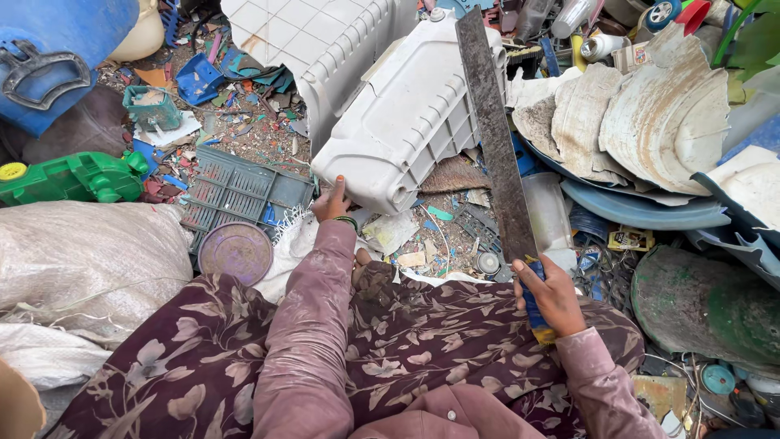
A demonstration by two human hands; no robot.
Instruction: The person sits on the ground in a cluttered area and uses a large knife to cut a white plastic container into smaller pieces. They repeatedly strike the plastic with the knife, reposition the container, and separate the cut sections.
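My right hand (554,294) grips the blue and yellow handle of a long rusty blade (494,130), which points up and away over the scrap. My left hand (331,201) reaches forward and touches the near corner of a large white ribbed plastic container (406,114) lying on its side. Both sleeves are dusty pink. A dark floral cloth (414,325) covers my lap below.
A grey slatted crate (240,187) and a round purple lid (236,252) lie left of my hand. A grey sack (81,260), a green toy (73,177) and a blue drum (57,49) are further left. Broken white plastic shells (650,114) and a green basin (707,305) are on the right.
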